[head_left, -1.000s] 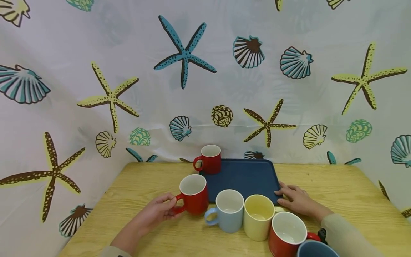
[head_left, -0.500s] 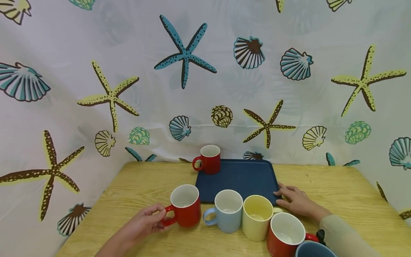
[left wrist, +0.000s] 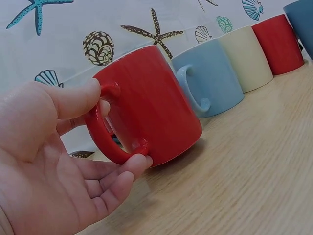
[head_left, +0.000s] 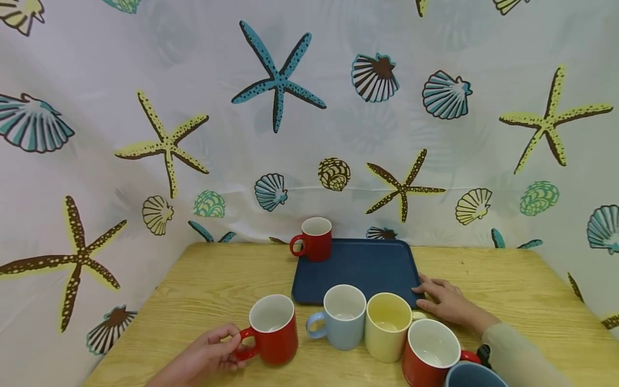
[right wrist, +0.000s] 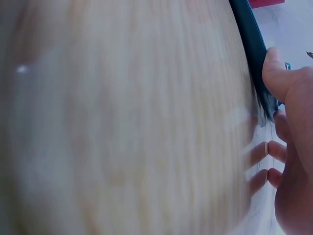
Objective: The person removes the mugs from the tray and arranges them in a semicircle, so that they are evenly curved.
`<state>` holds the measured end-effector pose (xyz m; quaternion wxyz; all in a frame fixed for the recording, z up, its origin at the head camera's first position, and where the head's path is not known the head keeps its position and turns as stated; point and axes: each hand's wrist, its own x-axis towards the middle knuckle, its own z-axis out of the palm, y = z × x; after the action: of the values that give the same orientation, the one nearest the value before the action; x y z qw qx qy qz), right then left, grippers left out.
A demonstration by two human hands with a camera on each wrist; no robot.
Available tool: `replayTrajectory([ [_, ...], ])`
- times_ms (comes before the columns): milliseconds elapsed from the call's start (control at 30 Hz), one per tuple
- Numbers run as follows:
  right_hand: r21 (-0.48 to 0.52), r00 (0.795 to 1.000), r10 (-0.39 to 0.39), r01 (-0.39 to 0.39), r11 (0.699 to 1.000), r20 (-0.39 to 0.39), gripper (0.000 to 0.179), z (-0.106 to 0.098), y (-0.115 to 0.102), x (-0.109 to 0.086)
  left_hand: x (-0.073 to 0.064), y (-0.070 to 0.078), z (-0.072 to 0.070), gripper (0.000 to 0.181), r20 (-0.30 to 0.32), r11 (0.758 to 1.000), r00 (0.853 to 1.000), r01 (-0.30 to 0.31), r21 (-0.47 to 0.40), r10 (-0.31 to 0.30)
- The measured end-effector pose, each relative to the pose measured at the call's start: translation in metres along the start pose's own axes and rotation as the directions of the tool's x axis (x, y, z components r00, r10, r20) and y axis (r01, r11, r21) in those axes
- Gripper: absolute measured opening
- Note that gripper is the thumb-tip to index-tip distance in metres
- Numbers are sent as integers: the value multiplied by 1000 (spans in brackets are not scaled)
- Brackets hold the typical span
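My left hand [head_left: 208, 352] grips the handle of a red mug [head_left: 278, 341], white inside. In the left wrist view the thumb presses on the handle's [left wrist: 100, 132] top and the fingertips are at its lower end. The mug is upright close over the table, left of a light blue mug [head_left: 345, 328]. My right hand [head_left: 445, 301] rests at the right edge of a dark blue tray [head_left: 362, 269], fingers touching its rim near the front corner. On the tray's far left corner stands another red mug [head_left: 318, 247].
Right of the light blue mug, a yellow mug [head_left: 384, 338], a third red mug [head_left: 420, 360] and a darker blue mug [head_left: 474, 376] form a slanting row toward the front right. A curtain [head_left: 314, 134] printed with shells and starfish hangs around the wooden table [head_left: 213, 279].
My left hand has moved the red mug toward me and to the left, away from the tray's left edge. The right hand has stayed at the tray.
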<state>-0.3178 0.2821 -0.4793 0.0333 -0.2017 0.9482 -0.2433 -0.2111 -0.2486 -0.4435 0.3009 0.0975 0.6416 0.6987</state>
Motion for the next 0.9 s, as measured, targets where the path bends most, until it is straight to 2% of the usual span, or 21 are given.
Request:
replayTrajectory([
  [333, -9, 999, -16, 16, 1000, -29, 40, 1, -1, -3, -11, -3, 10, 23, 32, 1000, 999, 25, -19, -25],
  [467, -10, 998, -38, 37, 999, -46, 41, 1, -3, -3, -14, -3, 16, 19, 82, 1000, 997, 2, -27, 1],
  [633, -24, 999, -29, 28, 999, -44, 41, 0, -5, -4, -10, -3, 25, 16, 141, 999, 990, -27, -30, 31],
  [800, -23, 999, -9, 8, 1000, -31, 40, -1, -8, -5, -3, -6, 34, 16, 209, 997, 975, -66, -30, 70],
  [900, -27, 1000, -10, 9, 1000, -29, 40, -2, -10, -5, 0, -7, 40, 18, 222, 998, 974, -41, -48, 51],
])
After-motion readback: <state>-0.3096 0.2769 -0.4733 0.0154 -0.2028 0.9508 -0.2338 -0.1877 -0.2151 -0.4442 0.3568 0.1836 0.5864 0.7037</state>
